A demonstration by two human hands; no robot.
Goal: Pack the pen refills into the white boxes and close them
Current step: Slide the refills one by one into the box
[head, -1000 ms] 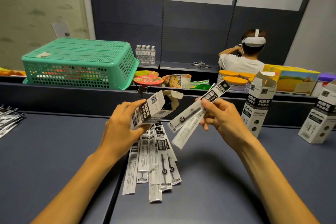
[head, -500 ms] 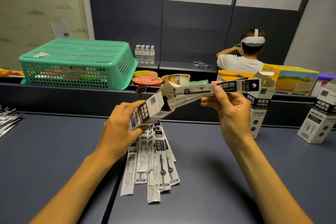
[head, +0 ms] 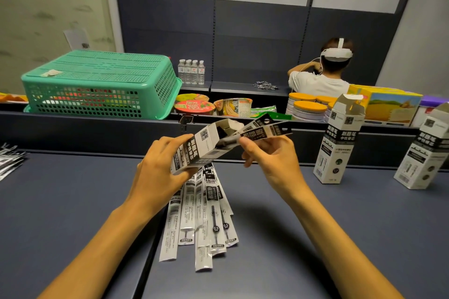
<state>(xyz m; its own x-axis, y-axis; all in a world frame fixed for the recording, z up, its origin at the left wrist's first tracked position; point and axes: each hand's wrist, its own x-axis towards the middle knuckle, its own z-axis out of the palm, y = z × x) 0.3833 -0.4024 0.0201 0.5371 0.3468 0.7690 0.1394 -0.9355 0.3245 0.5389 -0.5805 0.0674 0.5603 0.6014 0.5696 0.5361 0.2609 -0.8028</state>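
Nearest the person, a fan of packaged pen refills [head: 204, 213] lies on the dark table [head: 340, 226], waiting to be packed. Above it, the left hand [head: 158, 175] grips a white box [head: 196, 150] tilted on its side, its open mouth turned toward the right. The right hand [head: 269, 153] pinches two refill packets [head: 264, 130] whose lower ends already sit inside that mouth. To do this step well, the person should probably keep the box steady and slide the packets straight along its length, so the flat sleeves do not buckle or catch on the end flaps. Farther right, two more white boxes [head: 340, 143] stand upright with flaps open. Beyond the divider sit a green basket [head: 102, 85] and another person [head: 320, 80].
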